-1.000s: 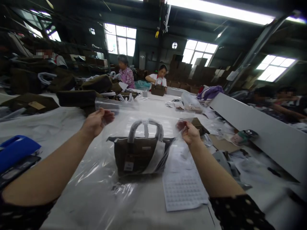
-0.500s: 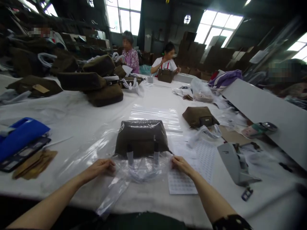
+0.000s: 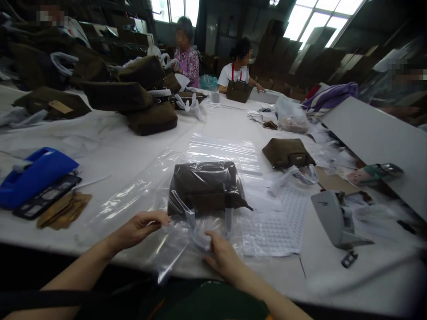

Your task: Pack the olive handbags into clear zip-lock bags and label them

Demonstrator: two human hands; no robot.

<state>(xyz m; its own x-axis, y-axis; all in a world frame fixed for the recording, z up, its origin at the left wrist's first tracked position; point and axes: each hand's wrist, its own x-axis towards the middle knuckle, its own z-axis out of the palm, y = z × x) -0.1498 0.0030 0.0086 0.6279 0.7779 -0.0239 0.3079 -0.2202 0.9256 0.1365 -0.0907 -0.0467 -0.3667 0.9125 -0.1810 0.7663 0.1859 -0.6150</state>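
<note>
brown handbag [image 3: 205, 184] inside clear film [image 3: 131, 195], on the white table [image 3: 223, 121]; left hand [image 3: 140, 227], at the handbag's near-left corner, pinches film; right hand [image 3: 224, 258], thumb and fingers parted, nearer the onlooked worker; even tension limits creases.

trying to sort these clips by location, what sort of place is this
Probably a bag factory's packing area: a pile of similar dark bags on a long white table, another bag inside clear plastic by the person's hands, and co-workers at the same table.
</note>
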